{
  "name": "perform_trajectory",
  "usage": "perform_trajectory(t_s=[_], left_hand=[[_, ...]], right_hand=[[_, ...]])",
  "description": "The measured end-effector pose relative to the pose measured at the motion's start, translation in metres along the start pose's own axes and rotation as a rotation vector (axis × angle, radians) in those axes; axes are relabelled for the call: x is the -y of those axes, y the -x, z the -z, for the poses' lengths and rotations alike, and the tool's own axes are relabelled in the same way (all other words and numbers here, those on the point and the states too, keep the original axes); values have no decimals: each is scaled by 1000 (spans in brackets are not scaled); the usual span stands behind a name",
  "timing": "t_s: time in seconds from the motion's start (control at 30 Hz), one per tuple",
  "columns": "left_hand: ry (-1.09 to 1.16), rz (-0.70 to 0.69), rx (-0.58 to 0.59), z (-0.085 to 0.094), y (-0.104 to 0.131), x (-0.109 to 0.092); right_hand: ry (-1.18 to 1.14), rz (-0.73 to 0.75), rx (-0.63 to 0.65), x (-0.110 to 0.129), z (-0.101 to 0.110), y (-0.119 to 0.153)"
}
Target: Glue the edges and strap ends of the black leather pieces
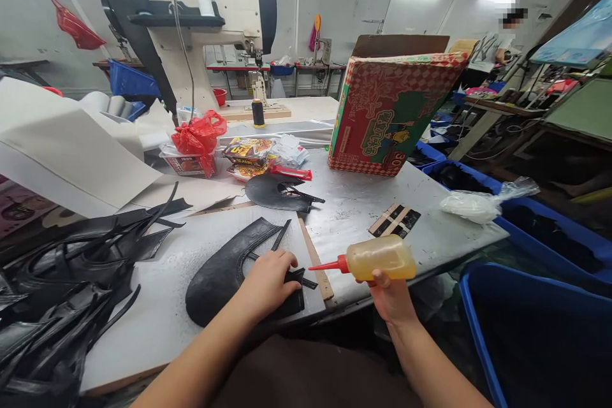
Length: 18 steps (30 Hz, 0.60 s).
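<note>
Right hand: closed around the squeeze bottle, bottle near level, yellowish contents.
Nozzle: red, pointing left, tip just beside the left hand, seen against the board's right edge.
Left hand: down on the strap ends of the black piece, fingers bent; can't tell if it's pinching them.
Black piece: curved, flat on the white board, lower end close to the board's near edge.
Room, right: bare desk surface between board and striped card; carton upright behind that.
Room, left: tight, black strips heaped over that side.
Far edge: second black piece by it, snack packs just behind.
Desk's right edge: white bag on it, blue bin outside.
</note>
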State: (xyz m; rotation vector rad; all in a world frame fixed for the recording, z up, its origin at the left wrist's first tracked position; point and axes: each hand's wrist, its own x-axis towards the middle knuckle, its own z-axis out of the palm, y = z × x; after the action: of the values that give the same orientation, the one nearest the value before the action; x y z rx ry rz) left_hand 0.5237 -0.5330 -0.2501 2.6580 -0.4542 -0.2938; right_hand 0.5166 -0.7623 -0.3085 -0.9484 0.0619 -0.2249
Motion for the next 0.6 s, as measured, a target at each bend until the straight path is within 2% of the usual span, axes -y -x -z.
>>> perform_trajectory(t_s=[0.13, 0.37, 0.6], left_hand=[[30, -19, -19, -8, 2, 5], [102, -69, -93, -13, 6, 16], [95, -90, -128, -16, 7, 17]], right_hand=[[157, 108, -14, -8, 3, 5], [431, 102, 64, -26, 19, 6], [466, 113, 55, -24, 15, 7]])
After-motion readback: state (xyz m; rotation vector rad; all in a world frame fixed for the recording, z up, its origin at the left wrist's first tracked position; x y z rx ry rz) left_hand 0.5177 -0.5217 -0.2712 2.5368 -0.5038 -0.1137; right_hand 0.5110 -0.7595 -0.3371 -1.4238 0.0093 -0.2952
